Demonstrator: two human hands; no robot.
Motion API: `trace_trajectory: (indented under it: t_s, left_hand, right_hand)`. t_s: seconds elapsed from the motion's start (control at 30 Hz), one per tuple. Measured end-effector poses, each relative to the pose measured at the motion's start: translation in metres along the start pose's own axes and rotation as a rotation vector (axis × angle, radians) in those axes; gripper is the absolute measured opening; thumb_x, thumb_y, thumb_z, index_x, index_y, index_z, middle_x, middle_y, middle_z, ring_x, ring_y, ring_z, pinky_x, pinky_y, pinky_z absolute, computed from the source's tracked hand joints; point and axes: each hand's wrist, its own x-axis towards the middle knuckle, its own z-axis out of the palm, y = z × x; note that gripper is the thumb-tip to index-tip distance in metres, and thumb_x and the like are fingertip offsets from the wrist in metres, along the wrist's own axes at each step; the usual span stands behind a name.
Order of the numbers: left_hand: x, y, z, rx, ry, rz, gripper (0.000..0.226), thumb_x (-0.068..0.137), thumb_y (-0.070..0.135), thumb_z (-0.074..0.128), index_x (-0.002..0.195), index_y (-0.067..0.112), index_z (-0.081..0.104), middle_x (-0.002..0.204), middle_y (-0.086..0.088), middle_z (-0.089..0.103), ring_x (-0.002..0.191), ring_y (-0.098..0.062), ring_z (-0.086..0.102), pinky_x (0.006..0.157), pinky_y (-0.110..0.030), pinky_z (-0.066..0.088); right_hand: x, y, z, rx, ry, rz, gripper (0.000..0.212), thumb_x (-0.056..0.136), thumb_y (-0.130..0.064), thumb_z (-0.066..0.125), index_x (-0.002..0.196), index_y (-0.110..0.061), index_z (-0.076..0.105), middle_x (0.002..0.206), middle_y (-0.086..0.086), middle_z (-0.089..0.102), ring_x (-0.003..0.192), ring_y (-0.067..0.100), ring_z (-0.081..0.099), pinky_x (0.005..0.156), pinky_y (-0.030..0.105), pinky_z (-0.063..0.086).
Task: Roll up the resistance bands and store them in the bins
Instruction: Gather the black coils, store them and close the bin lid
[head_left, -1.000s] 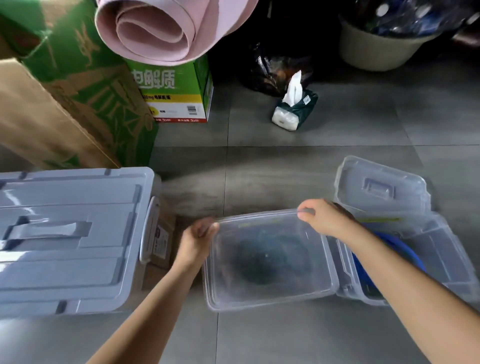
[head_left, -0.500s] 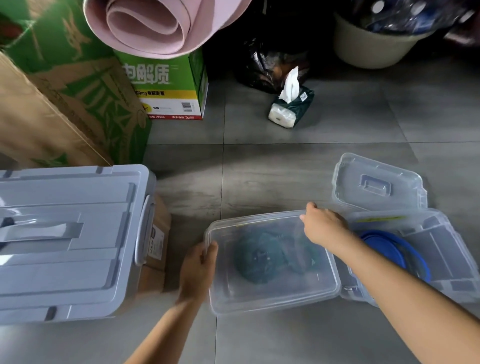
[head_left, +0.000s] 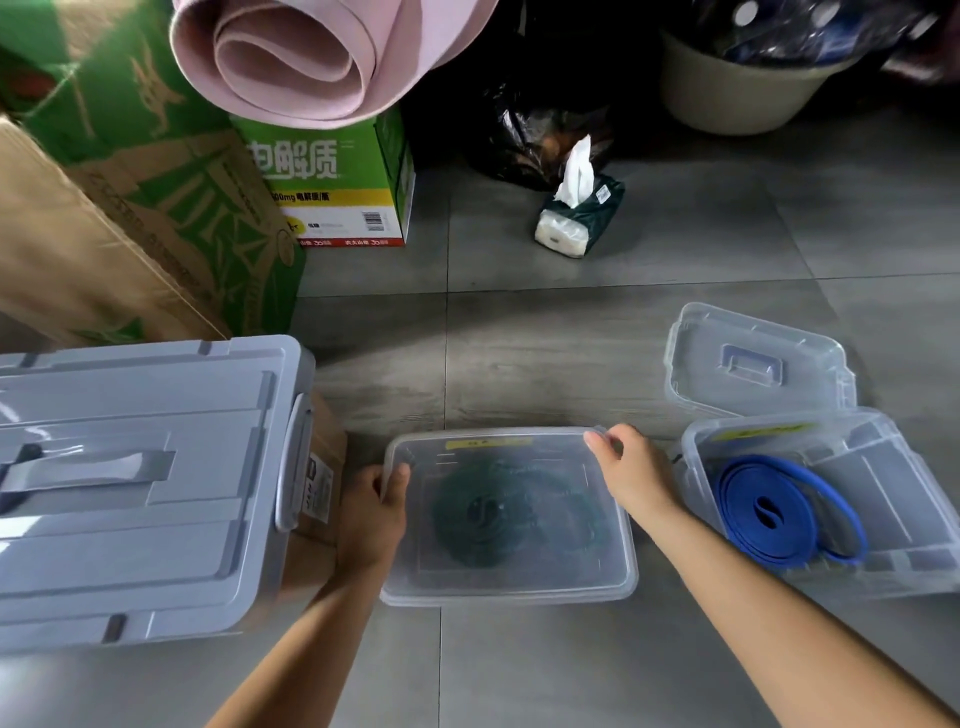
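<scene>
On the floor (head_left: 519, 338), lidding the clear bin (head_left: 511, 596) over the coiled green band (head_left: 483, 514), left fingers (head_left: 397, 480) gripping its left edge, right fingers (head_left: 597, 441) pinching the lid (head_left: 519, 453) at its far corner; then probably pressing flush.

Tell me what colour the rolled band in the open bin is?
Blue. The band shows best in the head view.
</scene>
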Motion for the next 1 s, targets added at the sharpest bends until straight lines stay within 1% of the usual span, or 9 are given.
trace_trajectory:
  t_s: [0.07, 0.13, 0.2, 0.27, 0.43, 0.73, 0.87, 0.93, 1.0]
  left_hand:
    - [-0.003, 0.004, 0.001, 0.075, 0.013, 0.035, 0.028, 0.093, 0.031, 0.051, 0.087, 0.004, 0.059, 0.072, -0.007, 0.055, 0.076, -0.032, 0.059, 0.062, -0.024, 0.036]
    - [-0.011, 0.01, 0.001, 0.149, -0.002, 0.071, 0.046, 0.093, 0.04, 0.047, 0.122, 0.005, 0.052, 0.107, -0.018, 0.059, 0.103, -0.035, 0.056, 0.084, -0.033, 0.042]
    - [-0.022, 0.015, 0.003, 0.296, -0.063, 0.207, 0.065, 0.092, 0.055, 0.034, 0.14, 0.012, 0.036, 0.137, -0.019, 0.043, 0.125, -0.036, 0.042, 0.099, -0.045, 0.038]
    - [-0.033, 0.019, 0.008, 0.48, -0.171, 0.386, 0.069, 0.09, 0.062, 0.021, 0.144, 0.02, 0.032, 0.149, -0.014, 0.031, 0.135, -0.038, 0.03, 0.107, -0.055, 0.026]
    - [-0.044, 0.019, 0.019, 0.693, -0.298, 0.44, 0.068, 0.09, 0.066, 0.01, 0.14, 0.028, 0.035, 0.148, -0.007, 0.038, 0.136, -0.043, 0.026, 0.105, -0.06, 0.011]
    - [-0.042, 0.03, 0.021, 0.694, -0.37, 0.319, 0.071, 0.085, 0.068, 0.016, 0.143, 0.031, 0.034, 0.154, -0.003, 0.027, 0.14, -0.043, 0.015, 0.106, -0.065, 0.013]
    - [-0.045, 0.059, 0.024, 0.641, -0.39, 0.266, 0.07, 0.087, 0.06, 0.025, 0.147, 0.025, 0.018, 0.158, 0.0, -0.003, 0.143, -0.037, 0.004, 0.111, -0.061, 0.003]
    - [-0.053, 0.08, 0.035, 0.627, -0.395, 0.409, 0.073, 0.086, 0.057, 0.025, 0.147, 0.018, 0.024, 0.158, -0.007, 0.009, 0.143, -0.037, 0.014, 0.109, -0.063, 0.012]
    - [-0.067, 0.108, 0.05, 0.589, -0.434, 0.54, 0.08, 0.08, 0.057, 0.013, 0.149, 0.017, 0.021, 0.157, -0.009, 0.013, 0.144, -0.036, 0.008, 0.11, -0.061, 0.01]
  right_hand:
    - [-0.006, -0.001, 0.004, 0.131, 0.01, 0.035, 0.035, 0.095, -0.045, 0.043, 0.085, -0.012, 0.05, 0.076, 0.001, 0.058, 0.076, 0.028, 0.056, 0.068, 0.036, 0.044]
    - [-0.016, 0.002, 0.007, 0.143, 0.011, 0.057, 0.035, 0.095, -0.046, 0.04, 0.089, -0.013, 0.048, 0.08, 0.003, 0.058, 0.076, 0.028, 0.054, 0.065, 0.035, 0.043]
    - [-0.028, 0.008, 0.009, -0.002, 0.019, -0.004, 0.037, 0.095, -0.049, 0.037, 0.089, -0.014, 0.044, 0.08, 0.002, 0.056, 0.073, 0.027, 0.05, 0.06, 0.033, 0.038]
    - [-0.039, 0.016, 0.01, -0.095, 0.056, -0.057, 0.039, 0.094, -0.053, 0.034, 0.092, -0.015, 0.044, 0.08, 0.003, 0.057, 0.075, 0.03, 0.055, 0.058, 0.033, 0.035]
    - [-0.043, 0.026, 0.016, -0.134, 0.117, -0.118, 0.033, 0.098, -0.042, 0.029, 0.085, -0.014, 0.042, 0.077, 0.014, 0.063, 0.073, 0.037, 0.06, 0.053, 0.034, 0.036]
    - [-0.034, 0.02, 0.012, -0.114, 0.006, -0.056, 0.036, 0.099, -0.044, 0.02, 0.086, -0.017, 0.039, 0.08, 0.008, 0.061, 0.069, 0.03, 0.053, 0.055, 0.033, 0.04]
    - [-0.037, 0.007, 0.005, -0.32, -0.014, -0.12, 0.038, 0.1, -0.04, 0.026, 0.118, -0.012, 0.042, 0.113, 0.011, 0.059, 0.101, 0.03, 0.057, 0.069, 0.034, 0.041]
    - [-0.044, -0.002, -0.006, -0.327, -0.054, -0.255, 0.054, 0.096, -0.039, 0.04, 0.142, -0.013, 0.026, 0.134, 0.009, 0.044, 0.122, 0.028, 0.046, 0.088, 0.037, 0.042]
    - [-0.05, -0.007, -0.028, -0.23, -0.058, -0.392, 0.06, 0.094, -0.037, 0.045, 0.147, -0.018, 0.022, 0.144, 0.003, 0.035, 0.131, 0.022, 0.039, 0.099, 0.036, 0.039]
